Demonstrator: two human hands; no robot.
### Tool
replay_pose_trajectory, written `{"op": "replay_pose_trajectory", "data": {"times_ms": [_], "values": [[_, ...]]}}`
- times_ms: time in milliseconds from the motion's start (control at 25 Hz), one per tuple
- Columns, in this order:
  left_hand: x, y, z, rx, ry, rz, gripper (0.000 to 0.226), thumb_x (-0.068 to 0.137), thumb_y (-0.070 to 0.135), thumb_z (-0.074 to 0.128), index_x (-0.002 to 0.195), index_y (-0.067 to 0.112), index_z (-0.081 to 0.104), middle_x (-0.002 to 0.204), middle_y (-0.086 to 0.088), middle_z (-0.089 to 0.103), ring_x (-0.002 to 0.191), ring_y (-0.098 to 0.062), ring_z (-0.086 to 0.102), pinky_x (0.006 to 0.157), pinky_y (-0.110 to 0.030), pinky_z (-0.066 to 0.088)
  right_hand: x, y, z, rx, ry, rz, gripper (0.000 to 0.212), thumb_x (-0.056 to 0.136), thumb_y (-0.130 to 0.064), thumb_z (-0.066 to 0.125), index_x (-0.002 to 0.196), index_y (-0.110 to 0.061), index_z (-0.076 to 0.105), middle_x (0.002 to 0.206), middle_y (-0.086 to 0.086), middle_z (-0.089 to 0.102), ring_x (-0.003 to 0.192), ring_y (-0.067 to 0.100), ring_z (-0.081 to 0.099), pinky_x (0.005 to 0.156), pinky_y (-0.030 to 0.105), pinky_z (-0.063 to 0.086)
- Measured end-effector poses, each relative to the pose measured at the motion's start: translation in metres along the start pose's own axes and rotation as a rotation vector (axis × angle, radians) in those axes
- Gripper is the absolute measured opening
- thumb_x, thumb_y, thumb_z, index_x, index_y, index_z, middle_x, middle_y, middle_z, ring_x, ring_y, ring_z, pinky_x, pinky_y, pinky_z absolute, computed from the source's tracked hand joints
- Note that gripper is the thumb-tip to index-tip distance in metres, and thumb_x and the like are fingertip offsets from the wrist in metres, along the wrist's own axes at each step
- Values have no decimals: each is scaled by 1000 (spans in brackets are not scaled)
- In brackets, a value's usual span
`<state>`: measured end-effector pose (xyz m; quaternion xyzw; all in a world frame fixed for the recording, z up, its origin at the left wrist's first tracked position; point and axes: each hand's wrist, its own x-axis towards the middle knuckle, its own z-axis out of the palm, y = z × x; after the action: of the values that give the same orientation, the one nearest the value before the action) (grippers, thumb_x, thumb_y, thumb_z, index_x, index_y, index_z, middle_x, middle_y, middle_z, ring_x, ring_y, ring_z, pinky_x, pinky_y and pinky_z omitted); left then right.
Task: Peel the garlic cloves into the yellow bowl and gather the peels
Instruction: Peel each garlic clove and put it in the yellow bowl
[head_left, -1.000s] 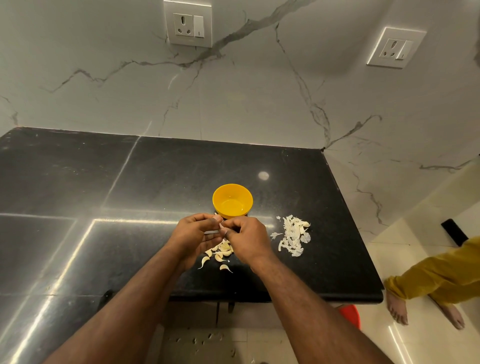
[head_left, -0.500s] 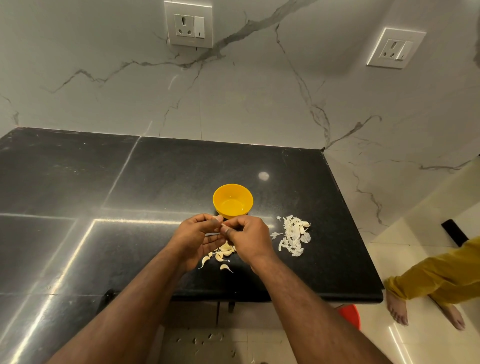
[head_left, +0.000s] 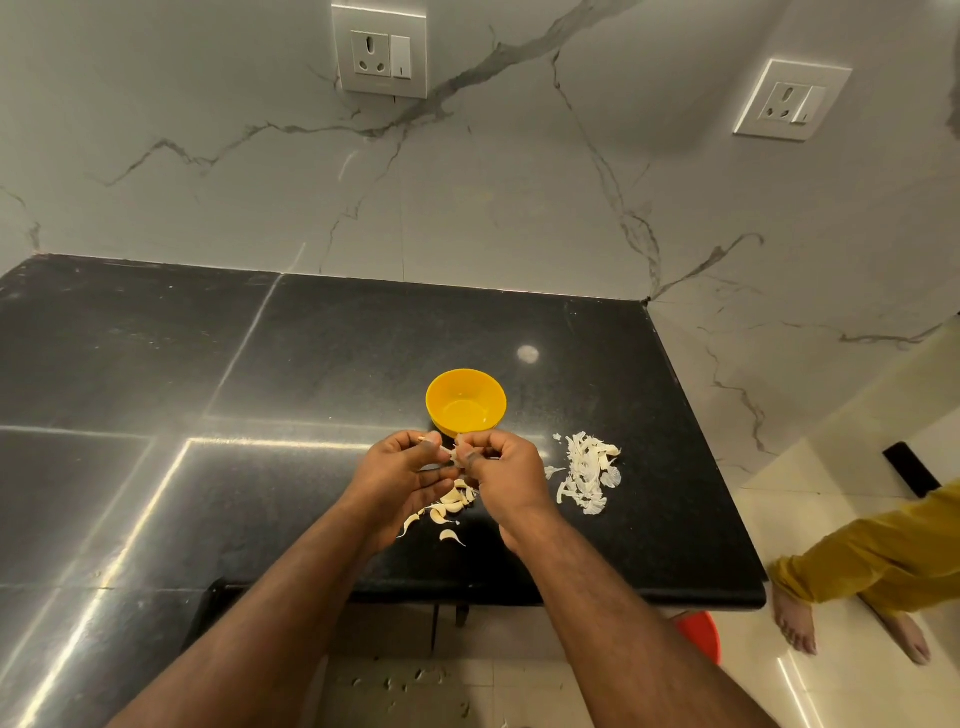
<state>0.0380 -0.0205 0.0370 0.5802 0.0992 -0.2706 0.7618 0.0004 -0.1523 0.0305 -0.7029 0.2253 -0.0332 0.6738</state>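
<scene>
Both the left hand (head_left: 402, 475) and right hand (head_left: 501, 470) pinch one garlic clove (head_left: 454, 456) just near of the yellow bowl (head_left: 466, 401).

Dim, even indoor light. Bright streaks and one round spot of glare lie on the polished black stone desk (head_left: 156, 364). Wide-angle bending curves the edges; the centre stays sharp.

No readable text or labels anywhere
</scene>
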Motion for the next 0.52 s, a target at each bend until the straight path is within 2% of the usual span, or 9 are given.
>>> {"op": "replay_pose_trajectory", "data": {"times_ms": [200,320,440,520], "values": [[1,-2,-1,140,-81,93,22,90,1,69,105,-12,62,99,-26,70,92,-31,71,84,-36,60,1,-7,-3,-115,27,-68,10,95,-11,66,93,-16,75,86,4,75,77,19,73,71,34,63],[2,-2,0,180,-43,120,15,89,-4,67,102,-12,65,98,-28,71,88,-31,73,79,-32,61,0,-8,-3,-138,35,-64,13,94,-10,65,87,-17,74,83,3,74,68,16,69,70,35,62],[3,-2,-1,185,-45,122,7,91,-7,65,97,-9,67,88,-23,71,78,-25,72,70,-27,60,2,-8,-2,-14,21,33,15,95,-5,63,86,-10,74,79,7,72,62,14,62,70,35,60],[4,-3,-3,208,-47,115,7,92,-8,62,95,-6,68,87,-20,71,79,-25,72,70,-28,59,3,-9,-2,63,-5,101,16,96,-1,60,89,-8,73,79,9,70,61,13,60,68,30,58]]}}
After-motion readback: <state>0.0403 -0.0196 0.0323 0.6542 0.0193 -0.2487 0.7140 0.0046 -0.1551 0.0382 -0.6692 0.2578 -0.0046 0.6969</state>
